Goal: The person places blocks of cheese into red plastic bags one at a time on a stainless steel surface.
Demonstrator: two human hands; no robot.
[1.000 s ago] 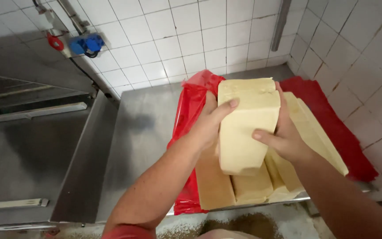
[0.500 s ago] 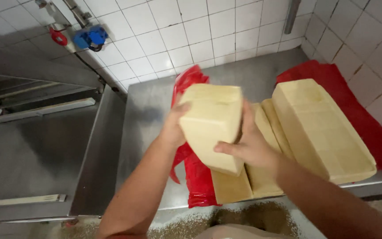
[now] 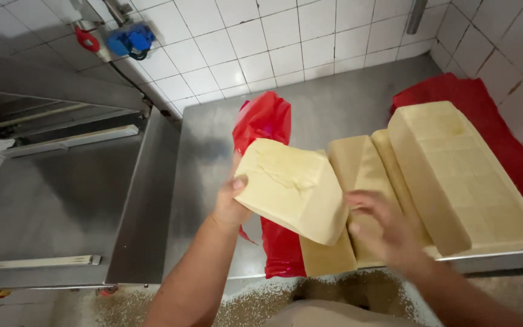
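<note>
My left hand point(image 3: 230, 203) grips the left edge of a pale yellow block point(image 3: 292, 188), holding it tilted above the red plastic sheet point(image 3: 264, 121). My right hand point(image 3: 382, 233) is off the block, fingers spread and blurred, just to its right over the flat blocks point(image 3: 358, 175) lying on the steel table point(image 3: 322, 109). A large thick yellow block point(image 3: 461, 175) rests on those slabs at the right.
A white tiled wall point(image 3: 273, 36) backs the table, with a red and blue fitting point(image 3: 122, 39) at upper left. A lower steel surface point(image 3: 43, 200) lies to the left. Grainy floor point(image 3: 255, 303) shows below the table edge.
The lifted block has moved left and tipped down toward the red sheet. My right hand has let go of it; the left hand still holds it.
</note>
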